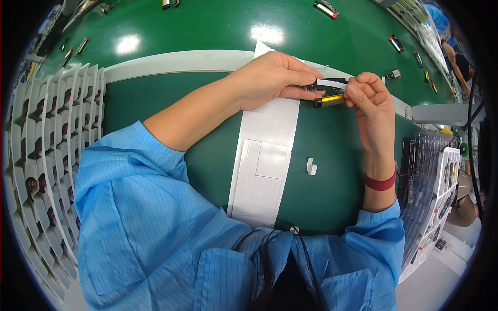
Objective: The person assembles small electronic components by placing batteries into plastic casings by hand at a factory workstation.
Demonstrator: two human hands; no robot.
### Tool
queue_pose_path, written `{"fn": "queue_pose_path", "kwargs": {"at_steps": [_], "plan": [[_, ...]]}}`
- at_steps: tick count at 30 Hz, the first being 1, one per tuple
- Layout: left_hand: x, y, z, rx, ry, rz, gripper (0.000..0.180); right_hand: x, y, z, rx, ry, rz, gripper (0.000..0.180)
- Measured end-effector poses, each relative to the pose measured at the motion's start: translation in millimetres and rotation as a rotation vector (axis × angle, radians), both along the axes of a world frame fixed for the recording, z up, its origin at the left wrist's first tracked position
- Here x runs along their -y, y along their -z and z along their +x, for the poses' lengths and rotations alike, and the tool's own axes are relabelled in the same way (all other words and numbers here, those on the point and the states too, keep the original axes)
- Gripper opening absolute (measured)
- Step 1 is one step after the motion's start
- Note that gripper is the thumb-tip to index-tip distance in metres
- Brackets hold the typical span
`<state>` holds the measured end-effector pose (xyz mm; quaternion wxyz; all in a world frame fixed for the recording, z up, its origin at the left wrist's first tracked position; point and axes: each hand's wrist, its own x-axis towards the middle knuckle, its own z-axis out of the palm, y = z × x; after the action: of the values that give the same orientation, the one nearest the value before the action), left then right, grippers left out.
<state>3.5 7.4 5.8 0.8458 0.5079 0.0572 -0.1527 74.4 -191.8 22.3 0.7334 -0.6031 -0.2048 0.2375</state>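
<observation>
My left hand (pixel 272 80) grips a small black assembly with a shiny yellow cylinder (pixel 333 99) along its near side, thumb on top and fingers beneath. A narrow white strip (pixel 332 84) lies across the upper part of the assembly. My right hand (pixel 371 101), with a red band at the wrist, pinches the strip's right end between thumb and fingertips. Below my left hand lies a long white sheet (pixel 264 160) with cut rectangles, perhaps a label sheet. A curled white scrap (pixel 311 166) rests on the green mat to its right.
A stack of white compartment trays (pixel 52 150) stands at the left, dark parts inside. More trays (pixel 433 199), clear and white, stand at the right. Beyond the pale ledge (pixel 181 59), a green surface (pixel 207 26) carries several scattered small assemblies. Cables hang at the far right, near other people.
</observation>
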Motion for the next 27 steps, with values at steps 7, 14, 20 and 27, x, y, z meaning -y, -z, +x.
{"fn": "queue_pose_path", "kwargs": {"at_steps": [7, 14, 20, 27], "plan": [[0, 4, 0, 0.039, -0.006, 0.0, 0.028, -1, 0, -4, 0.034, 0.018, -0.034, 0.017], [0, 4, -2, 0.035, -0.01, 0.031, 0.028, -4, 4, -8, 0.115, 0.085, -0.09, 0.017], [4, 6, -5, 0.056, -0.045, 0.036, 0.024, -8, 2, -18, 0.22, 0.144, -0.099, 0.017], [10, 1, -8, 0.063, -0.094, 0.115, 0.023, -12, 5, -19, 0.442, 0.256, -0.19, 0.018]]}}
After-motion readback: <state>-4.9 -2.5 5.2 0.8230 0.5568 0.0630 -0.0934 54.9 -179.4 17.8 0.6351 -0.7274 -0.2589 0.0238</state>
